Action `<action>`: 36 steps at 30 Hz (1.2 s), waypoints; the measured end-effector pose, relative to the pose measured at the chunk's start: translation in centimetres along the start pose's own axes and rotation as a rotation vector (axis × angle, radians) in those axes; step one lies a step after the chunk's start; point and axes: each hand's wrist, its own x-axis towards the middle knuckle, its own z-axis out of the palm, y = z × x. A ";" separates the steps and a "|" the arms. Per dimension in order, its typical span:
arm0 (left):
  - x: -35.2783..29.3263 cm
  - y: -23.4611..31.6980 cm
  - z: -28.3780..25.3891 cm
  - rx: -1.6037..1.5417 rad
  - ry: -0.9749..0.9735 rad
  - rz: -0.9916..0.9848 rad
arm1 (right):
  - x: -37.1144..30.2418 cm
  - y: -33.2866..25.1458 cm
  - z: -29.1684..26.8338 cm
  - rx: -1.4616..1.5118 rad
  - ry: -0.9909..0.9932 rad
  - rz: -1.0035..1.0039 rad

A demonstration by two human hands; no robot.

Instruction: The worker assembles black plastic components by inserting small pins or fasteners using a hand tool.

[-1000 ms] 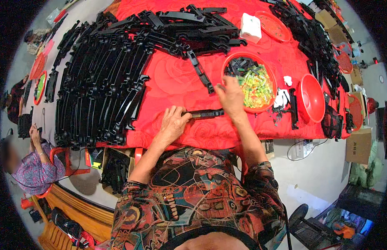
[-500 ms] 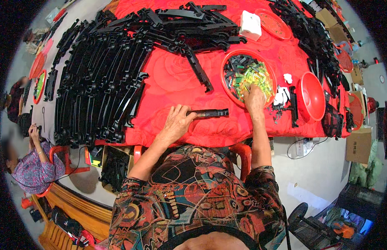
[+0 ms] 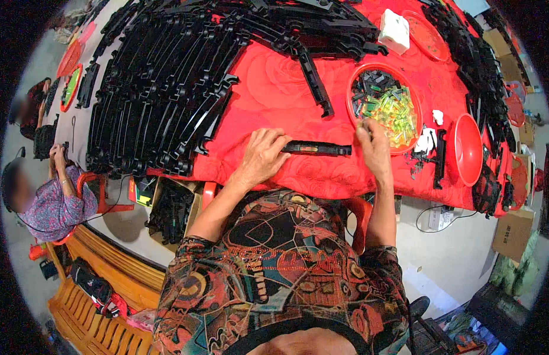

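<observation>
While left fingers point(image 3: 275, 139) clamp a black strip point(image 3: 322, 148), right fingers point(image 3: 376, 130) bunch together, contents unclear.

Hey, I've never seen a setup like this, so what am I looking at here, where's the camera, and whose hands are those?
There is no machine here: these are a person's own bare hands. The camera is a wide fisheye worn on the head, looking down, so straight edges bend near the rim.

The left hand grips one end of a long, narrow black plastic part. The right hand is at the near edge of a round red plastic basin holding small yellow-green pieces and small black pieces; whether it holds anything is unclear.

On the red rose-patterned cloth lie rows of similar long black parts and a deep red bowl.
</observation>
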 end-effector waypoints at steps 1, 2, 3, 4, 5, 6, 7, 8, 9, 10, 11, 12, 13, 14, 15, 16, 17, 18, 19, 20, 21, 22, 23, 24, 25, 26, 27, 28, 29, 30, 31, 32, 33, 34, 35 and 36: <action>0.0 0.0 0.2 0.000 -0.003 -0.006 | -0.4 -0.6 0.4 -0.021 -0.092 0.012; -0.1 -0.1 0.3 0.006 0.009 0.006 | -0.9 -1.6 0.9 0.020 -0.101 -0.049; -0.1 -0.2 0.4 0.013 0.020 0.018 | -1.2 -2.1 1.4 0.023 -0.107 -0.047; -0.2 -0.3 0.6 0.014 0.017 0.012 | -1.6 -2.4 1.8 0.048 -0.123 -0.074; -0.2 -0.3 0.8 -0.015 0.020 0.010 | -1.7 -2.5 2.0 0.071 -0.137 -0.101; -0.3 -0.4 1.0 -0.045 0.023 0.008 | -1.7 -1.9 2.3 0.021 -0.123 -0.181; -0.3 -0.4 1.0 -0.045 0.021 0.004 | -1.6 -1.9 2.4 0.022 -0.127 -0.179; -0.3 -0.3 1.0 -0.057 0.023 -0.001 | -1.5 -1.8 2.4 -0.030 -0.111 -0.183; -0.3 -0.3 1.0 -0.068 0.025 -0.005 | -1.4 -1.8 2.5 -0.081 -0.096 -0.188; -0.3 -0.3 1.0 -0.069 0.025 -0.009 | -1.2 -1.8 2.5 -0.081 -0.099 -0.187; -0.4 -0.3 1.1 -0.070 0.041 0.002 | -1.1 -1.7 2.3 -0.116 -0.074 -0.206; -0.4 -0.3 1.1 -0.070 0.057 0.012 | -1.0 -1.7 2.3 -0.150 -0.049 -0.226; -0.4 -0.4 1.0 -0.072 0.056 0.010 | -0.9 -1.7 2.4 -0.151 -0.051 -0.224; -0.4 -0.5 1.0 -0.076 0.063 0.027 | -0.9 -1.5 2.6 -0.130 -0.038 -0.179; -0.5 -0.6 0.9 -0.080 0.070 0.043 | -0.9 -1.5 2.8 -0.108 -0.025 -0.133; -0.6 -0.7 0.9 -0.082 0.069 0.042 | -0.8 -1.4 3.0 -0.109 -0.026 -0.131; -0.8 -0.8 0.8 -0.088 0.085 0.040 | -0.7 -1.4 3.2 -0.162 -0.026 -0.125; -1.0 -0.9 0.6 -0.093 0.102 0.038 | -0.5 -1.4 3.4 -0.215 -0.027 -0.119; -1.2 -1.0 0.4 -0.093 0.101 0.035 | -0.3 -1.2 3.6 -0.214 -0.029 -0.118; -1.4 -1.0 0.1 -0.081 0.068 0.028 | -0.2 -1.0 3.8 -0.291 -0.025 -0.120; -1.5 -0.9 -0.2 -0.068 0.036 0.020 | 0.0 -0.8 4.1 -0.368 -0.020 -0.122; -1.6 -0.8 -0.4 -0.068 0.034 0.019 | 0.1 -0.6 4.3 -0.367 -0.022 -0.121; -1.6 -0.7 -0.6 0.017 0.008 0.055 | 0.3 -0.4 4.5 -0.416 -0.042 -0.125; -1.6 -0.6 -0.7 0.101 -0.018 0.091 | 0.4 -0.3 4.6 -0.465 -0.062 -0.129; -1.6 -0.4 -0.8 0.101 -0.018 0.090 | 0.5 -0.3 4.7 -0.465 -0.064 -0.129; -1.5 -0.3 -0.8 0.131 -0.067 0.088 | 0.5 -0.3 4.8 -0.471 -0.083 -0.125; -1.4 -0.2 -0.8 0.161 -0.117 0.088 | 0.5 -0.3 4.9 -0.478 -0.101 -0.121; -1.3 -0.1 -1.0 0.160 -0.118 0.087 | 0.6 -0.2 4.9 -0.478 -0.102 -0.120; -1.1 0.1 -1.1 0.151 -0.179 0.066 | 0.5 -0.2 4.9 -0.474 -0.091 -0.129; -0.9 0.3 -1.3 0.142 -0.240 0.045 | 0.5 -0.2 4.9 -0.470 -0.080 -0.138; -0.8 0.3 -1.4 0.141 -0.241 0.045 | 0.4 -0.4 4.8 -0.470 -0.081 -0.136; -0.6 0.2 -1.5 0.136 -0.288 0.030 | 0.2 -0.8 4.8 -0.386 0.001 -0.166; -0.5 0.1 -1.6 0.131 -0.334 0.015 | 0.0 -1.1 4.7 -0.302 0.082 -0.194; -0.4 0.0 -1.5 0.131 -0.335 0.013 | -0.4 -1.5 4.6 -0.301 0.080 -0.194; -0.3 0.0 -1.5 0.121 -0.337 0.022 | -0.9 -2.0 4.3 -0.174 0.013 -0.247; -0.2 0.0 -1.4 0.110 -0.340 0.031 | -1.5 -2.3 4.2 -0.047 -0.054 -0.299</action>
